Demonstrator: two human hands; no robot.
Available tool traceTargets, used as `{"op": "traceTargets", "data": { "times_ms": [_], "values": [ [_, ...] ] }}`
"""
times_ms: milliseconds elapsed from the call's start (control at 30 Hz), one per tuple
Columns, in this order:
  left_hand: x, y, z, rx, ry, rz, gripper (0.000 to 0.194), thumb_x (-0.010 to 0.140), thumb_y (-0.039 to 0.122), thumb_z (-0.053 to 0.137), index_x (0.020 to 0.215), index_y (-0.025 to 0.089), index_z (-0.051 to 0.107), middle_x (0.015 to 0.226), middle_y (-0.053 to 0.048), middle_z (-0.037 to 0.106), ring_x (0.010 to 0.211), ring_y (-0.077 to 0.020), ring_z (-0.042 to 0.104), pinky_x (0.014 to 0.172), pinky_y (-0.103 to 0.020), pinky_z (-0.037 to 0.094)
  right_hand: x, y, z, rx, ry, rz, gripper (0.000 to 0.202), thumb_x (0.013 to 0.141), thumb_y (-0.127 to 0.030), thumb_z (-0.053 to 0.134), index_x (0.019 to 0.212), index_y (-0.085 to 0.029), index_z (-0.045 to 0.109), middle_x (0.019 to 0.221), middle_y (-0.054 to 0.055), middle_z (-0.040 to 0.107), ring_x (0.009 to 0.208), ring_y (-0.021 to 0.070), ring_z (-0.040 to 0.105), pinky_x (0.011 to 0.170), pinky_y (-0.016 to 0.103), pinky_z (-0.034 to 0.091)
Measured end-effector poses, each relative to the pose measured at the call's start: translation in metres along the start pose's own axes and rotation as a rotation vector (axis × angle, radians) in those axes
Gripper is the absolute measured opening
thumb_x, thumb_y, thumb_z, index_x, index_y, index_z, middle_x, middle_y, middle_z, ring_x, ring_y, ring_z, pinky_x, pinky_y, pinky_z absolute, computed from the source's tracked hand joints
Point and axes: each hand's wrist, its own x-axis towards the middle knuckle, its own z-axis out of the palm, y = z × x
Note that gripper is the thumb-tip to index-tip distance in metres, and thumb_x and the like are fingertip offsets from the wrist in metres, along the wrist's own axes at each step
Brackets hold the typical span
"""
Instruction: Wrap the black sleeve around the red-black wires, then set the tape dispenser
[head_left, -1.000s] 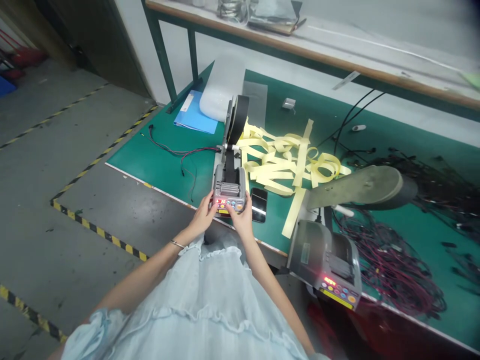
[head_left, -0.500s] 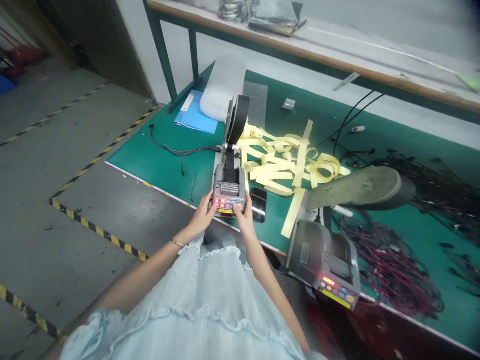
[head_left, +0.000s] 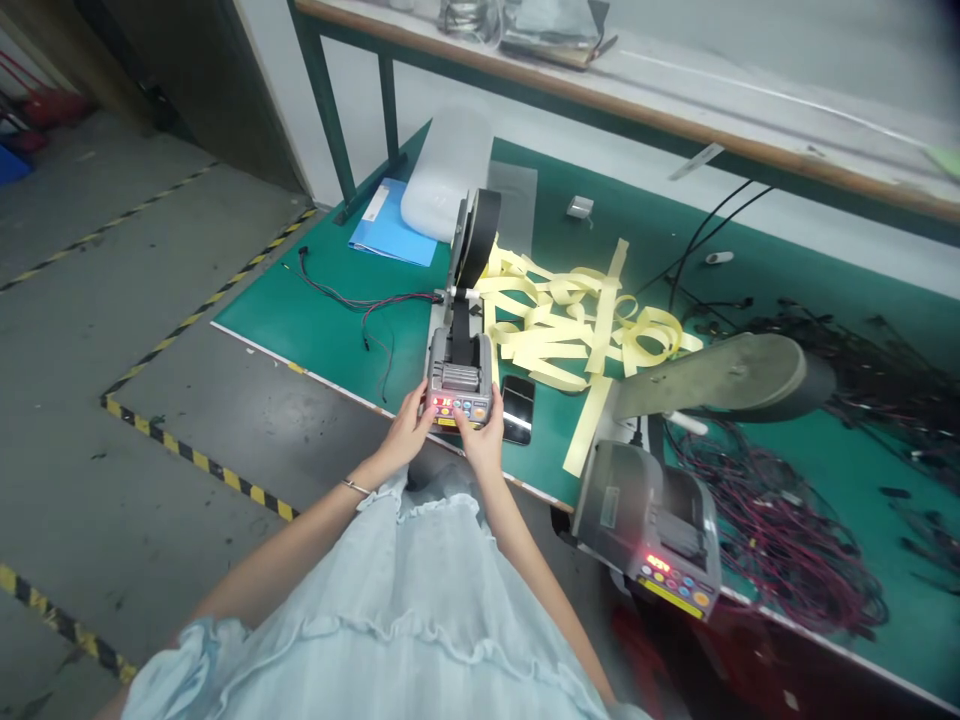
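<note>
A grey electric tape dispenser (head_left: 459, 350) stands at the front edge of the green table, a roll of black tape (head_left: 480, 235) upright at its back. My left hand (head_left: 407, 428) grips the left side of its front, thumb by the red lit display. On the opposite side my right hand (head_left: 484, 432) holds the front corner, its thumb on the button panel below the display. A black phone (head_left: 518, 409) lies just right of that hand. Strips of yellow tape backing (head_left: 555, 340) are heaped behind the phone.
A second tape dispenser (head_left: 649, 520) overhangs the table edge at right, beside a tangle of red and black cables (head_left: 787, 530). A blue folder (head_left: 394, 225) and a roll of clear wrap (head_left: 448, 170) lie at back left. A shelf (head_left: 675, 100) crosses above.
My right thumb has shifted left across the button panel, from near the orange button towards the middle. My left hand and the dispenser stay put.
</note>
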Motion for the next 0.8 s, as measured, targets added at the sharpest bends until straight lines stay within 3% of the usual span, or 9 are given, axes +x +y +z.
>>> {"op": "traceTargets", "data": {
  "times_ms": [400, 800],
  "values": [
    [0.001, -0.0001, 0.0002, -0.045, 0.021, -0.005, 0.057, 0.087, 0.045, 0.04, 0.137, 0.018, 0.029, 0.136, -0.014, 0.037, 0.121, -0.0222, 0.043, 0.102, -0.039, 0.037, 0.002, 0.0021, -0.0017, 0.047, -0.039, 0.021, 0.085, 0.064, -0.041, 0.068, 0.134, -0.011, 0.029, 0.139, 0.018, 0.034, 0.128, 0.025, 0.035, 0.107, 0.041, 0.028],
    [0.0012, 0.0, 0.0022, -0.018, 0.048, -0.007, 0.054, 0.088, 0.041, 0.04, 0.136, 0.019, 0.029, 0.137, -0.014, 0.036, 0.122, -0.0213, 0.041, 0.106, -0.041, 0.031, 0.0013, -0.0006, 0.0005, 0.002, 0.007, -0.014, 0.079, 0.066, -0.038, 0.066, 0.132, -0.013, 0.033, 0.138, 0.017, 0.037, 0.126, 0.0247, 0.038, 0.106, 0.043, 0.028]
  ]
}}
